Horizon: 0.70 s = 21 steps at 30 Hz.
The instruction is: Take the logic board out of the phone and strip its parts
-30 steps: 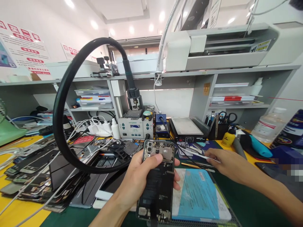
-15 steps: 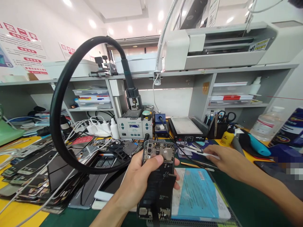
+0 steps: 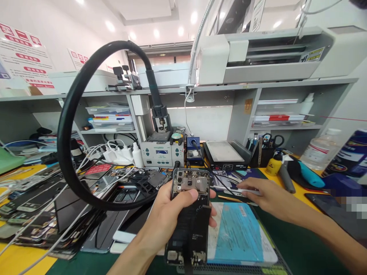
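My left hand point(image 3: 169, 212) is wrapped round an opened smartphone point(image 3: 186, 229), its thumb lying across the upper part. The phone's back is off, so the cameras, the board with its metal shields and the black battery show. A dark flex strip runs down to its lower end. To the right, my right hand point(image 3: 265, 193) is closed on a slim white tool point(image 3: 252, 191), just above the mat. Its kind I cannot make out, and the fingers hide part of it. Beside that hand lies a gold-coloured thin tool point(image 3: 229, 198).
A blue and white box point(image 3: 242, 233) lies right of the phone. Stacked phone parts point(image 3: 37, 225) crowd the left side. A hot-air station point(image 3: 162, 154) with a thick looping black hose point(image 3: 61, 141), a heating plate point(image 3: 226, 152) and a yellow bottle point(image 3: 274, 163) stand behind.
My right hand has shifted slightly left and down with the white tool, which now lies more level. My left hand and the phone have hardly moved.
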Each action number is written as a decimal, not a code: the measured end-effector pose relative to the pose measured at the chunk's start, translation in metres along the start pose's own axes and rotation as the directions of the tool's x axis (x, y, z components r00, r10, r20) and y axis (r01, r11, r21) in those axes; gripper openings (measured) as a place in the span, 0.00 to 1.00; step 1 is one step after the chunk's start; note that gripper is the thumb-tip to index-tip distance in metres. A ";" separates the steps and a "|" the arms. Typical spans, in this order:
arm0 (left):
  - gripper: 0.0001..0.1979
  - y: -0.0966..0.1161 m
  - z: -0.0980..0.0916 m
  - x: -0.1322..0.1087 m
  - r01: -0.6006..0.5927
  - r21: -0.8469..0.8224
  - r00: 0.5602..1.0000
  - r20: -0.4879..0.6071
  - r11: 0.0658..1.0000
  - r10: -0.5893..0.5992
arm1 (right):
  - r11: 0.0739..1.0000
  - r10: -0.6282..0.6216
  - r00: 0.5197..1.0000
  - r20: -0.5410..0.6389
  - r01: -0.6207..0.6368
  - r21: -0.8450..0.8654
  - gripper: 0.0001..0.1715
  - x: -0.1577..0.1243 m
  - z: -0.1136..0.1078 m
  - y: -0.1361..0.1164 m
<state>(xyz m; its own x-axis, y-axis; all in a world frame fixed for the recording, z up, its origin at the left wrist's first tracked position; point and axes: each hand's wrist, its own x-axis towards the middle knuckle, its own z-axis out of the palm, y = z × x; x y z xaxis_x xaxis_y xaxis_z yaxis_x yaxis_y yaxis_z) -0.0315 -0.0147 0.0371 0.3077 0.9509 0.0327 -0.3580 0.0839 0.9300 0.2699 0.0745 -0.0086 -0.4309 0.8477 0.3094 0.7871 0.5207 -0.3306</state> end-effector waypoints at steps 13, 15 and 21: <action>0.12 0.007 -0.011 0.003 0.106 -0.009 0.994 0.002 0.994 -0.106 | 0.998 0.059 0.979 0.194 -0.059 -0.009 0.14 -0.013 -0.052 -0.010; 0.13 0.007 -0.011 0.003 0.123 -0.011 0.992 0.021 0.992 -0.122 | 0.999 0.035 0.967 0.252 -0.034 -0.010 0.13 -0.017 -0.050 -0.010; 0.13 -0.013 -0.024 0.016 0.159 -0.019 0.987 0.041 0.987 -0.158 | 0.977 0.145 0.988 -0.043 -0.150 -0.152 0.14 -0.017 -0.027 0.000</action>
<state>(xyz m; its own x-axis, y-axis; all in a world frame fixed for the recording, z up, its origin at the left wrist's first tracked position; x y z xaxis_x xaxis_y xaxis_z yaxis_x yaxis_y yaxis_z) -0.0436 0.0064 0.0169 0.3962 0.9128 -0.0996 -0.3216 0.2396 0.9161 0.2897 0.0572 0.0102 -0.2927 0.9090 0.2966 0.9007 0.3662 -0.2335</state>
